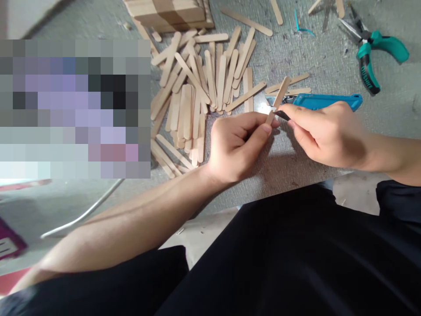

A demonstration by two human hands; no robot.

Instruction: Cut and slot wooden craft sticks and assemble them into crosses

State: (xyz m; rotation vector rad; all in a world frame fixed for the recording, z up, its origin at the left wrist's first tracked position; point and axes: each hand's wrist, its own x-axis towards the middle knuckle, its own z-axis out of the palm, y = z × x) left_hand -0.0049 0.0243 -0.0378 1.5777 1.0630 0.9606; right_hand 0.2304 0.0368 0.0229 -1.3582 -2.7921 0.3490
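Observation:
My left hand (238,145) is closed, pinching the lower end of a wooden craft stick (280,97) that points up and to the right. My right hand (324,131) is closed on a small dark tool (283,115) whose tip meets the stick's lower end beside my left thumb. A blue utility knife (325,101) lies on the grey mat just behind my right hand. A loose pile of wooden sticks (197,92) is spread to the left of both hands.
Teal-handled pliers (371,50) lie at the far right of the grey mat (296,171). A stack of glued sticks (171,13) sits at the top. A grey cable (82,215) runs along the floor at left. My dark-clothed legs fill the bottom.

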